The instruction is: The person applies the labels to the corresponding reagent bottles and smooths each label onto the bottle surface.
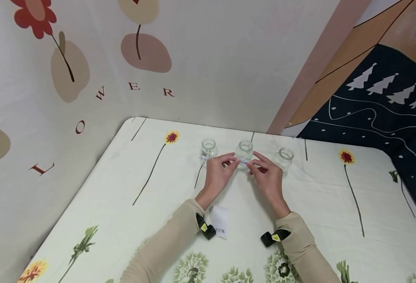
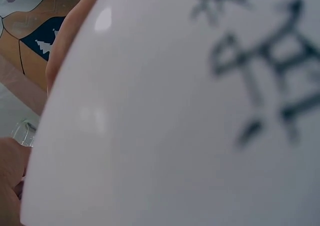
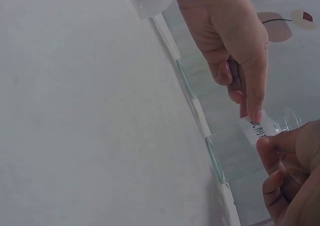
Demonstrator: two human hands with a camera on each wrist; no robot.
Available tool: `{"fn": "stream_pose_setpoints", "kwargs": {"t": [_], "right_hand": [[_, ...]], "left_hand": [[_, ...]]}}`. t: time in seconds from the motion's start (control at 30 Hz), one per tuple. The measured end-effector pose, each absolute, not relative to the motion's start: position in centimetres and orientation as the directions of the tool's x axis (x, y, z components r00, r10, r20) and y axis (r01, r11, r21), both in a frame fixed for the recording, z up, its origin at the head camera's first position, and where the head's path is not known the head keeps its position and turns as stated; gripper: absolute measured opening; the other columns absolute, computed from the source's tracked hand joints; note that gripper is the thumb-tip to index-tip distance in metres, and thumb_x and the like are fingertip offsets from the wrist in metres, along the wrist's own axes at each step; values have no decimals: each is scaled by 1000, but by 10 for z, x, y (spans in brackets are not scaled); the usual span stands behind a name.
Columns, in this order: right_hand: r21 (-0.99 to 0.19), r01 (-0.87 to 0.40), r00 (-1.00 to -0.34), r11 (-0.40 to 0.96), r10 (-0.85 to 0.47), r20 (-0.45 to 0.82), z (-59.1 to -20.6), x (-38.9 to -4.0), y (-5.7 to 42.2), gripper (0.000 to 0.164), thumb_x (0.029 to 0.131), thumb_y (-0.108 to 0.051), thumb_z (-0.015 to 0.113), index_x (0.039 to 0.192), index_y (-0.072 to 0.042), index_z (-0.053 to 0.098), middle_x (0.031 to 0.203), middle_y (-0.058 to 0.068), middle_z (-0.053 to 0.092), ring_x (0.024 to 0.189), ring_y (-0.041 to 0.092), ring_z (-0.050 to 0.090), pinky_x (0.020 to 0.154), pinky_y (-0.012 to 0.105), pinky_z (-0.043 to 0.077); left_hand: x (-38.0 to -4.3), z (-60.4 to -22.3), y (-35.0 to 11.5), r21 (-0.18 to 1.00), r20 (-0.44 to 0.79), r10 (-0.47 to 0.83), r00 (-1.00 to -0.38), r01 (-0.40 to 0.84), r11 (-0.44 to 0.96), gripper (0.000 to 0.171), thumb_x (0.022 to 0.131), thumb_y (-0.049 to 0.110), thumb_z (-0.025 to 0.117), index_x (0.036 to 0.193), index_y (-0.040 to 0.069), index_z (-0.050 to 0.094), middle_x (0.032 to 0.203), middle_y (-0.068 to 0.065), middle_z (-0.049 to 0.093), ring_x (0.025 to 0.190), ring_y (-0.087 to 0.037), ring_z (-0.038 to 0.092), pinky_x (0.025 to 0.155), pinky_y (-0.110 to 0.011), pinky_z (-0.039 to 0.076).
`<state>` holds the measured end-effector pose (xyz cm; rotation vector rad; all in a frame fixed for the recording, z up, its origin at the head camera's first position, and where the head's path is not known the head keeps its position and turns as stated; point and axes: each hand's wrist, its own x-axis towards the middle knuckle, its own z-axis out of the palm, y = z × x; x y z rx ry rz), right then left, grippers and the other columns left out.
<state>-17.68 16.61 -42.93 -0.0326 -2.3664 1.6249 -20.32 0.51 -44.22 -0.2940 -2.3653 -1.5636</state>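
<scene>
A small clear glass jar (image 1: 245, 146) stands upright between the two hands, its mouth uncovered. A white label (image 1: 242, 161) with printed dark characters lies against its near side. My left hand (image 1: 218, 173) holds the label's left end between thumb and fingers. At the other end, my right hand (image 1: 269, 179) pinches it. The right wrist view shows the label (image 3: 255, 130) stretched between both hands' fingertips, partly covered by the thumbs. The left wrist view is mostly blocked by a white sheet with blurred characters (image 2: 150, 111); part of a hand (image 2: 10, 171) shows at its edge.
One glass jar (image 1: 208, 147) stands left of the middle one, bearing a label. Another glass jar (image 1: 285, 156) stands to the right, partly behind the right hand. A white paper slip with printed characters (image 1: 220, 222) lies by the left wrist. The flowered tablecloth (image 1: 165, 173) meets a wall behind.
</scene>
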Motion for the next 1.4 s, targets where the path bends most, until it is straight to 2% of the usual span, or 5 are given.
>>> {"fn": "stream_pose_setpoints", "kwargs": {"t": [0.27, 0.6, 0.73, 1.03, 1.4], "right_hand": [[-925, -128, -963, 358, 178, 202, -431, -177, 166, 10, 93, -5, 78, 94, 5, 80, 136, 12, 67, 71, 15, 73, 57, 13, 45], [-926, -147, -960, 348, 176, 219, -431, -177, 166, 9, 92, -4, 78, 93, 5, 80, 135, 12, 68, 64, -5, 66, 59, 12, 46], [-924, -125, -961, 361, 186, 203, -431, -177, 166, 10, 93, -5, 78, 94, 4, 80, 135, 11, 68, 65, -5, 65, 60, 12, 47], [-924, -133, -959, 358, 190, 211, -431, -178, 167, 10, 92, -5, 78, 93, 4, 80, 134, 11, 68, 64, 0, 67, 57, 12, 46], [-934, -156, -959, 323, 177, 221, -433, -179, 169, 11, 93, -4, 76, 91, 7, 78, 134, 14, 68, 61, -3, 66, 55, 12, 44]], "left_hand": [[-201, -442, 6, 861, 341, 1, -940, 313, 400, 7, 91, 9, 80, 94, 3, 81, 111, -12, 77, 72, -15, 70, 69, -23, 51], [-198, -442, 5, 863, 354, -4, -935, 325, 387, 15, 91, 9, 81, 100, 1, 72, 103, -11, 78, 73, -15, 70, 69, -22, 51], [-198, -443, 4, 869, 357, -3, -934, 330, 368, 21, 90, 8, 81, 102, 2, 65, 98, -10, 77, 74, -16, 69, 69, -22, 49], [-200, -443, 5, 860, 354, -2, -935, 325, 392, 18, 90, 8, 81, 101, 3, 68, 101, -9, 77, 75, -16, 69, 72, -26, 52], [-199, -441, 4, 843, 354, 32, -935, 333, 423, 34, 92, 9, 80, 123, 0, 72, 111, -11, 77, 74, -14, 67, 73, -29, 53]]}}
